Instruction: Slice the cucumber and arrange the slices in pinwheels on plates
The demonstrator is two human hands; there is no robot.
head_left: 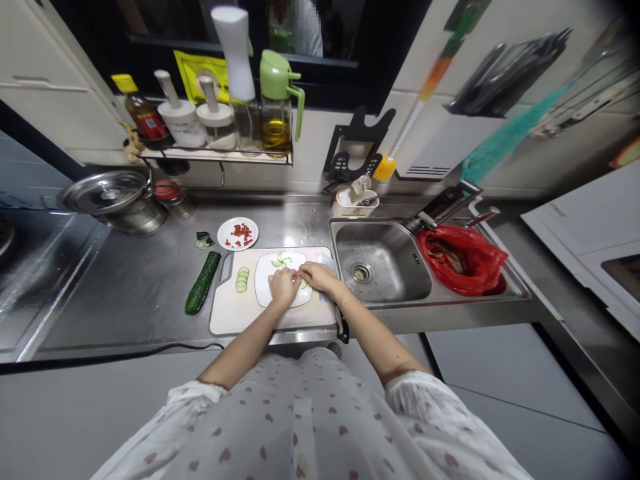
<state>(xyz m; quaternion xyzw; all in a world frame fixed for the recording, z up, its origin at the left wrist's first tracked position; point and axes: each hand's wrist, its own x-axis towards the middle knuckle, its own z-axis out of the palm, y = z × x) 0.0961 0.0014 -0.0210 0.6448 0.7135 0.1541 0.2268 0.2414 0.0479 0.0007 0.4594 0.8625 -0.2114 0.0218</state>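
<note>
My left hand and my right hand meet over a white plate, fingertips pinched close together. A pale green cucumber slice shows at their fingertips, mostly covered by the fingers. Toward the far side of the plate, several cucumber slices lie fanned out. Under the plate is a light cutting board, which also carries a short row of overlapping cucumber slices left of the plate. A knife rests at the board's right edge, its blade partly hidden by my right arm.
Left of the board lies a whole cucumber, with dark green peel pieces behind it. A small dish holds chopped red bits. The sink is on the right, with a red bag beyond. Bottles stand on a rack above.
</note>
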